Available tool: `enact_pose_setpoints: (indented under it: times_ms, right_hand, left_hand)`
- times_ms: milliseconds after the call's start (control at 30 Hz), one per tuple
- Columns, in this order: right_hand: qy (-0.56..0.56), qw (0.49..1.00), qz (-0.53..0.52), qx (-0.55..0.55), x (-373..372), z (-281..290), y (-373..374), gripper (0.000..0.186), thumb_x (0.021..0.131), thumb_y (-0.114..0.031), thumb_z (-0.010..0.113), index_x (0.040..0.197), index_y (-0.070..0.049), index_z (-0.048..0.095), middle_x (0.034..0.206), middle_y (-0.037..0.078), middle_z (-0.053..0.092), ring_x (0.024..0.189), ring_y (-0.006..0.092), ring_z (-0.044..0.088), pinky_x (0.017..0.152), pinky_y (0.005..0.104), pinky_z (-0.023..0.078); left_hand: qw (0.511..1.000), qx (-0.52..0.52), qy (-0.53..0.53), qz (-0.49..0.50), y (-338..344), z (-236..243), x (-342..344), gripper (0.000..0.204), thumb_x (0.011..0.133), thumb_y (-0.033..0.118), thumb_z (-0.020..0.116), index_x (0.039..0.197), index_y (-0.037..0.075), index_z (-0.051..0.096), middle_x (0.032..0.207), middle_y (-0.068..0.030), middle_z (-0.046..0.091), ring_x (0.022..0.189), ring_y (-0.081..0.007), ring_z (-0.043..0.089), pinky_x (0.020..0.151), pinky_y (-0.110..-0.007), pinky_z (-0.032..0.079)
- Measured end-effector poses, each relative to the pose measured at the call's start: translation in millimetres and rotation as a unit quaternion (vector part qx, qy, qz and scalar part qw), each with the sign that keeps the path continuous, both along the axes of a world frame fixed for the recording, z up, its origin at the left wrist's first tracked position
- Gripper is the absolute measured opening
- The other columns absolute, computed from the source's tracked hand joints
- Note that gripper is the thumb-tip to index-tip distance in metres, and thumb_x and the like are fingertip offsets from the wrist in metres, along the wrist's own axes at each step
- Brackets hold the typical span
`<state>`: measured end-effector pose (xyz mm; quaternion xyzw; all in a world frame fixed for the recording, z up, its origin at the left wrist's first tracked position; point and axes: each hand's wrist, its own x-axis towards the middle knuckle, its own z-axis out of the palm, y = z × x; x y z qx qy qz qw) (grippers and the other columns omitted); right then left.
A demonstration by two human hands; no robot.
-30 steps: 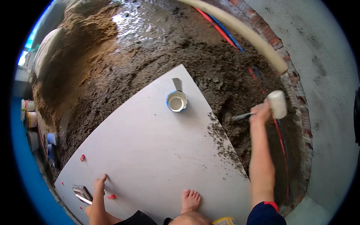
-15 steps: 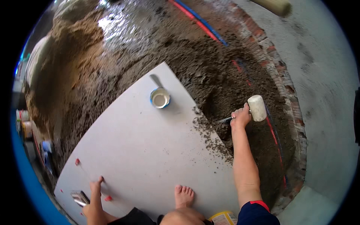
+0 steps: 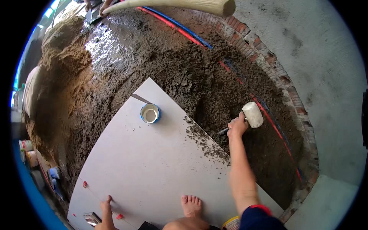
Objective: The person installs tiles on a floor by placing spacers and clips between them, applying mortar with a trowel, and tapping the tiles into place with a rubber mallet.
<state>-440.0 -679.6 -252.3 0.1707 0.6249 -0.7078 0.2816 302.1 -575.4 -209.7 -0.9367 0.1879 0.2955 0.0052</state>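
My right hand [image 3: 237,126] is closed around the handle of a white-headed mallet [image 3: 253,115]. The handle's dark end sticks out to the left of the fist, above loose damp mortar [image 3: 203,99]. Beneath the forearm runs the edge of a large pale tile [image 3: 153,161], with crumbs of mortar scattered along it. Standing on the tile is an open, blue-rimmed jar [image 3: 150,113]; a narrow grey shape beside it may be a shadow. My bare right foot [image 3: 191,206] is planted on the tile. A limb at lower left looks like my other foot. My left hand is out of sight.
Another person's hands [image 3: 105,7] and a trowel [image 3: 92,16] are at the far left. A pale pole [image 3: 184,4] crosses the top. Red and blue pipes [image 3: 180,30] lie in the mortar by brickwork [image 3: 264,57]. Red wedges [image 3: 85,184] and a yellow bucket [image 3: 232,223] are near.
The view has shifted, and the jar, tile and mallet appear lower and farther left. The other person's hands have come into view, and more of the pale pole shows. My right grip stays closed.
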Motion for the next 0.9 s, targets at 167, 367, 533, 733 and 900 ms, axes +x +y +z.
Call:
enact_pose_setpoints:
  times_ms: [167,367,533,733,900]
  right_hand:
    - [0.070,0.997,-0.011,-0.016,-35,46,-18,0.021,0.097,-0.028,0.054,0.089,-0.009,0.049,0.060,-0.001,0.034,0.044,0.0109,0.034,0.041,0.0321,0.028]
    - [0.237,0.961,0.031,-0.140,-125,184,-52,0.046,0.098,-0.032,0.053,0.064,-0.018,0.024,0.056,-0.005,0.023,0.046,0.0098,0.026,0.042,0.0291,0.022]
    - [0.128,0.991,-0.022,-0.015,-10,55,-41,0.029,0.098,-0.029,0.051,0.078,-0.011,0.041,0.056,-0.002,0.035,0.045,0.0120,0.034,0.041,0.0316,0.026]
    - [0.095,0.994,0.025,0.048,22,33,-76,0.046,0.093,-0.028,0.059,0.060,-0.017,0.028,0.049,-0.002,0.029,0.038,0.0139,0.034,0.037,0.0326,0.026]
    - [0.331,0.941,0.030,-0.064,-121,161,-84,0.037,0.099,-0.028,0.048,0.066,-0.016,0.039,0.051,-0.001,0.033,0.044,0.0123,0.038,0.040,0.0289,0.029]
  left_hand:
    - [0.997,-0.066,0.028,-0.035,28,-5,27,0.071,0.075,0.040,0.082,0.119,-0.010,0.059,0.116,-0.0207,0.065,0.105,-0.0310,0.061,0.091,-0.043,0.048]
    - [0.999,-0.021,-0.017,-0.029,35,5,15,0.068,0.075,0.045,0.080,0.112,-0.011,0.063,0.112,-0.0218,0.066,0.100,-0.0308,0.063,0.087,-0.044,0.049]
    - [1.000,0.015,0.006,0.000,28,11,12,0.064,0.076,0.040,0.081,0.114,-0.008,0.062,0.111,-0.0199,0.066,0.100,-0.0304,0.062,0.088,-0.043,0.049]
    - [0.997,-0.070,0.023,0.012,22,-6,22,0.068,0.075,0.041,0.082,0.115,-0.009,0.061,0.114,-0.0204,0.065,0.103,-0.0304,0.061,0.089,-0.042,0.048]
    - [0.997,-0.066,0.006,0.027,52,-4,29,0.069,0.077,0.039,0.081,0.119,-0.010,0.057,0.116,-0.0210,0.064,0.104,-0.0308,0.061,0.090,-0.041,0.047]
